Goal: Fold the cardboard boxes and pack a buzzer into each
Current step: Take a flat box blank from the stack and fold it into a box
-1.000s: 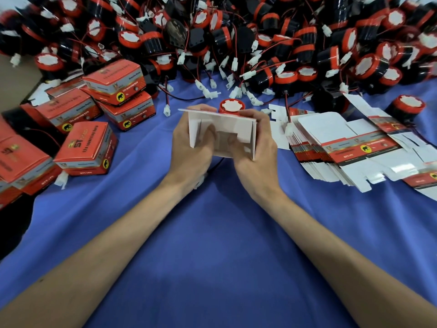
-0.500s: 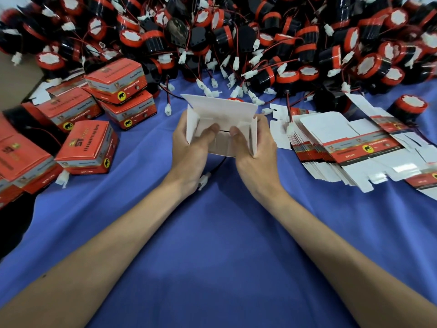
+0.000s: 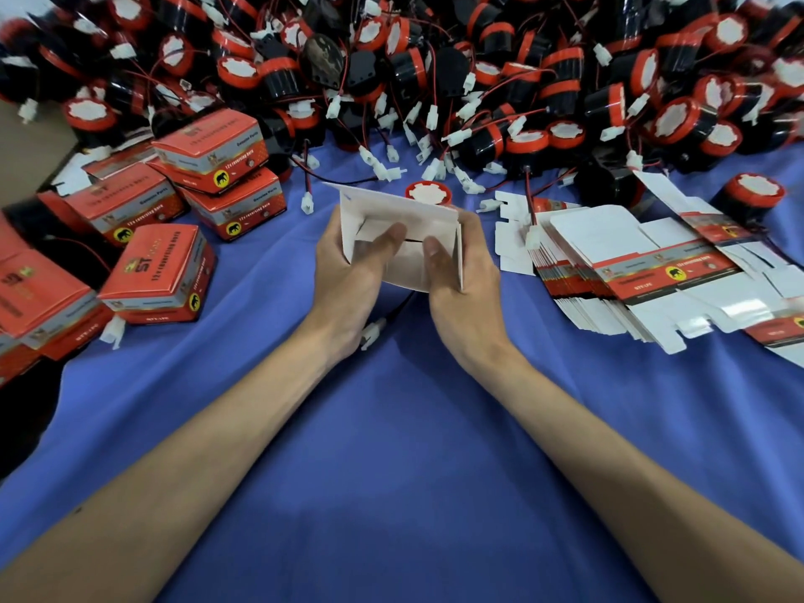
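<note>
Several closed boxes point(image 3: 161, 276) are stacked, one half-folded box point(image 3: 402, 219) is held in the grip of left hand point(image 3: 348, 280) and right hand point(image 3: 467, 282), and many buzzers point(image 3: 522, 80) and blanks point(image 3: 631, 263) are left.

Soft, even light from above falls on the blue cloth point(image 3: 413, 472), where my forearms point(image 3: 217, 450) cast only faint shadows. The half-folded box point(image 3: 413, 211) held by my left hand point(image 3: 348, 280) and right hand point(image 3: 467, 293) is shaded inside. Glare streaks the flat cartons point(image 3: 644, 272) at the cloth's right edge; wide-angle bending and blur smear the buzzer pile point(image 3: 435, 71) along its far side.
</note>
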A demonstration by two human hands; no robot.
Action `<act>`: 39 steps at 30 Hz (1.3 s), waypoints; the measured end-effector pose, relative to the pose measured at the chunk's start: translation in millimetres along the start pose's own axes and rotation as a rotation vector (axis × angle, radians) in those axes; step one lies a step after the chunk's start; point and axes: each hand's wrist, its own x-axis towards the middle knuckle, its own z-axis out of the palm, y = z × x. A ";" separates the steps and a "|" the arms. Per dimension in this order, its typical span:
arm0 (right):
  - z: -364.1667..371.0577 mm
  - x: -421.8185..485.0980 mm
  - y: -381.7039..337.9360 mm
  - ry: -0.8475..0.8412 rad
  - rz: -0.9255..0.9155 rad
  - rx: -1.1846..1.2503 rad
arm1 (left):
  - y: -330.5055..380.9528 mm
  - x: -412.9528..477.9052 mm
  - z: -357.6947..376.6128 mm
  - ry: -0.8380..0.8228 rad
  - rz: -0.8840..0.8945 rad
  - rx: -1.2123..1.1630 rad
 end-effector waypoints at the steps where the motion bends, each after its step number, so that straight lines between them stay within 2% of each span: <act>1: 0.6 -0.6 -0.8 0.002 -0.008 0.014 | -0.5 0.2 0.7 0.003 -0.011 0.003; 7: -1.0 -0.7 -0.3 -0.018 -0.028 0.083 | -1.4 -4.2 4.0 0.036 -0.011 0.027; 12: -5.2 3.6 2.3 -0.018 -0.029 0.126 | 0.2 -2.4 -0.7 -0.057 -0.168 -0.016; 15: -4.1 3.9 3.2 -0.019 -0.040 0.133 | -0.1 -2.8 0.8 -0.010 -0.196 -0.051; 18: -3.6 3.9 6.5 -0.015 -0.004 0.152 | -3.1 -2.4 2.4 0.036 -0.167 -0.019; 21: -4.7 5.2 9.1 -0.013 0.036 0.174 | -3.5 -1.9 0.9 0.002 -0.072 0.052; 27: -7.5 4.7 10.4 -0.036 -0.062 0.080 | 1.4 -2.9 -1.5 -0.087 0.115 0.122; 30: -7.7 5.9 10.6 0.005 -0.060 0.054 | 2.0 -4.4 -1.1 -0.094 0.115 0.103; 35: -9.9 7.6 8.1 0.047 0.008 0.147 | 2.3 -6.2 -0.2 -0.129 0.085 0.119; 39: -10.7 7.7 12.0 0.037 0.002 0.144 | 2.3 -5.7 0.6 -0.139 0.140 0.170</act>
